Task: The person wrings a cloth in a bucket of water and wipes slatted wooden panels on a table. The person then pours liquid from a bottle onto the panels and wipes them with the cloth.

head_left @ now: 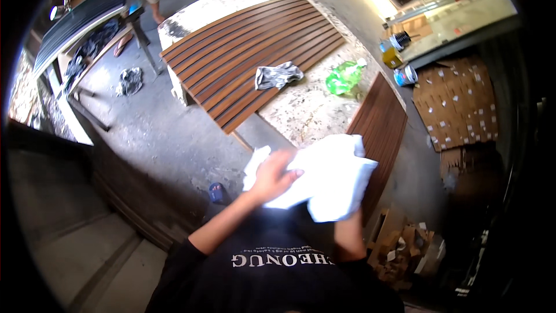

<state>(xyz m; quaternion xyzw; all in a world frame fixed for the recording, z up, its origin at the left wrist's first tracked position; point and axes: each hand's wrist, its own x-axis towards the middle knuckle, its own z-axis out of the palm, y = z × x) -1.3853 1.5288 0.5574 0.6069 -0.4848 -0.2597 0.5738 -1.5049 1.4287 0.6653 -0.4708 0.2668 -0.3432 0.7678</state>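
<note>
We have a white cloth [324,177] in both hands, held off the near edge of the worktable [301,113].
Left hand [273,177] lies closed over the cloth's top; right hand is hidden under it (grip: cannot tell). On the worktable: brown slatted panel [255,52] across the far end, grey rag [278,75] on its near-right edge, green plastic bottle [344,76] by the right edge.

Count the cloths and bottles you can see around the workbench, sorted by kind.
White cloth, held in both hands: 1
Grey rag on the brown slats: 1
Grey rag on the floor: 1
Green bottle on the bench: 1
Total: 4
</note>
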